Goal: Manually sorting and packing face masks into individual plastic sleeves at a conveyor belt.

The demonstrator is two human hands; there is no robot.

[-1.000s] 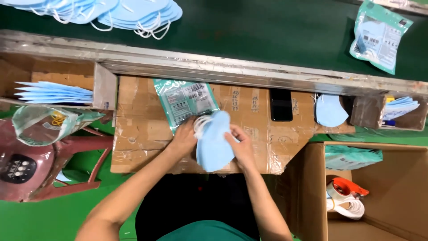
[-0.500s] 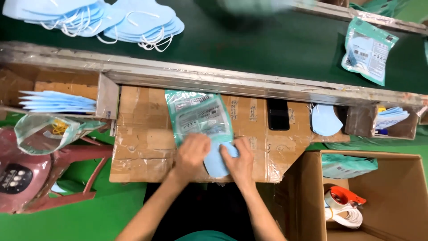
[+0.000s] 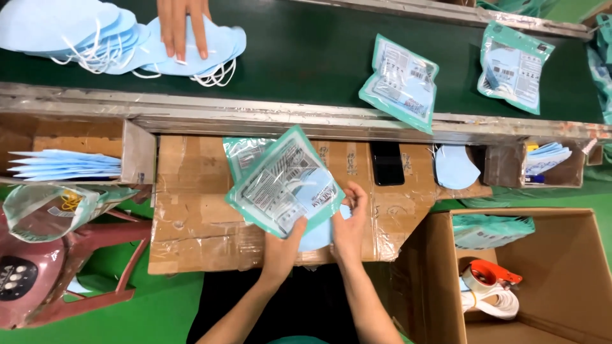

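The teal-edged clear plastic pouch [image 3: 285, 183] sits tilted above both hands, its lower corner pinched by the left hand [image 3: 282, 245]. The right hand [image 3: 349, 222] grips a pale blue folded face mask [image 3: 319, 232], mostly tucked into the pouch's open edge between the hands; sealing remains undone.

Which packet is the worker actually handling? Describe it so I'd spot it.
On the taped cardboard worktop below the green belt, both hands grip one teal-edged clear pouch. Unlike the sealed pouches on the belt, it is tilted, with a blue mask beneath it.
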